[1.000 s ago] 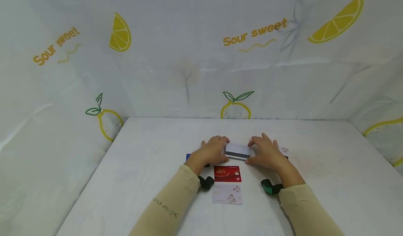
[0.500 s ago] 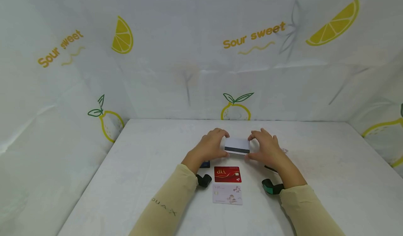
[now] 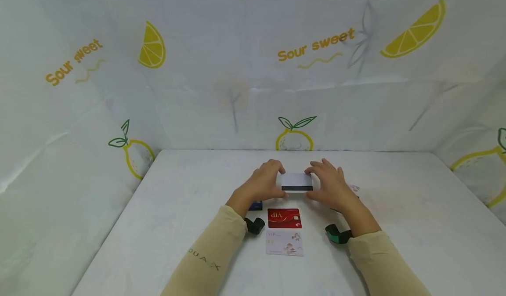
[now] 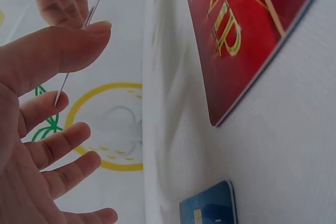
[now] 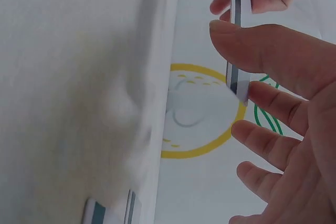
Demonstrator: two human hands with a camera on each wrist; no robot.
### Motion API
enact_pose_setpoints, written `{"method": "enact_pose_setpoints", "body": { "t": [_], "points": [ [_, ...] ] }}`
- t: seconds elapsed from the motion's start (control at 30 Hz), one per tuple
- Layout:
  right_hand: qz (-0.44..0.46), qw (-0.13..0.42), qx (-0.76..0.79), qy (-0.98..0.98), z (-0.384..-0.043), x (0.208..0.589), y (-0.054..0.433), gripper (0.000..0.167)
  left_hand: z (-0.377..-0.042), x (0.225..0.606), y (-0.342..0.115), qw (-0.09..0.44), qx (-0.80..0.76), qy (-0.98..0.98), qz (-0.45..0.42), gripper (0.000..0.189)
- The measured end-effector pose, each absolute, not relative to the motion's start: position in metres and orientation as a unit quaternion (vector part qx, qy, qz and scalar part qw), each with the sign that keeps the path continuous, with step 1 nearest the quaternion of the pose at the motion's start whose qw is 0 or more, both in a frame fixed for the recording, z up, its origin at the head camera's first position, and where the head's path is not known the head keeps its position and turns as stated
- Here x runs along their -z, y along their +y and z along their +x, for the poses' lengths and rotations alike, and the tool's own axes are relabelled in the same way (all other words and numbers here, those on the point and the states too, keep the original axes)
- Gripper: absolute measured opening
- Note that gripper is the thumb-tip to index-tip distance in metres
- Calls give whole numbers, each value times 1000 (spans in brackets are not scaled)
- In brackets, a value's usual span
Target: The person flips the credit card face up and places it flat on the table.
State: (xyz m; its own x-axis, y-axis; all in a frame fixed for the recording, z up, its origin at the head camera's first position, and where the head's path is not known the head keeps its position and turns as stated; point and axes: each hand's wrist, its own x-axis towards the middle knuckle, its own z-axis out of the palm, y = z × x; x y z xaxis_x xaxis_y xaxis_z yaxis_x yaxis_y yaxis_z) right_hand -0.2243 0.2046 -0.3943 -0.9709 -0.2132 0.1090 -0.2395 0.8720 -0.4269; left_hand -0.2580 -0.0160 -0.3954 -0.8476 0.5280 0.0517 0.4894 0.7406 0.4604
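A white card with a dark stripe (image 3: 297,182) hangs above the table, tilted, between both hands. My left hand (image 3: 262,182) pinches its left end between thumb and index finger; in the left wrist view the card (image 4: 65,85) appears edge-on and the other fingers spread apart. At the opposite end my right hand (image 3: 330,185) pinches it the same way, the thumb lying across the card (image 5: 237,80) in the right wrist view. Nearer the person, a red VIP card (image 3: 284,218) lies flat above a pale pink VIP card (image 3: 284,243).
A blue card (image 3: 256,206) lies partly hidden below the left hand. Beyond the right wrist, a pale card with pink print (image 3: 354,188) is mostly covered. The white table (image 3: 189,208) meets a lemon-printed cloth (image 3: 221,111) at the back.
Both hands have raised the striped white card off the table, moving it slightly away from the person. More of the blue card was visible earlier. The red and pink cards stay put.
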Motion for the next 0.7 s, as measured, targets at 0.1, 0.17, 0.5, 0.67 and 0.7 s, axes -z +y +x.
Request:
{"method": "enact_pose_setpoints", "body": {
  "t": [0.1,0.17,0.5,0.67,0.7],
  "points": [
    [128,36,-216,-967,-223,395,200,56,-256,394,-14,39,-230,930,284,59],
    [137,42,-210,-967,-222,396,197,56,-255,393,-13,34,-222,929,293,58],
    [161,54,-198,-965,-215,392,181,57,-250,392,-6,22,-188,934,303,56],
    [164,63,-190,-966,-213,393,178,57,-250,393,-5,13,-187,934,305,56],
    [166,66,-190,-965,-212,393,177,57,-249,393,-5,12,-188,933,305,57]
  ]
}}
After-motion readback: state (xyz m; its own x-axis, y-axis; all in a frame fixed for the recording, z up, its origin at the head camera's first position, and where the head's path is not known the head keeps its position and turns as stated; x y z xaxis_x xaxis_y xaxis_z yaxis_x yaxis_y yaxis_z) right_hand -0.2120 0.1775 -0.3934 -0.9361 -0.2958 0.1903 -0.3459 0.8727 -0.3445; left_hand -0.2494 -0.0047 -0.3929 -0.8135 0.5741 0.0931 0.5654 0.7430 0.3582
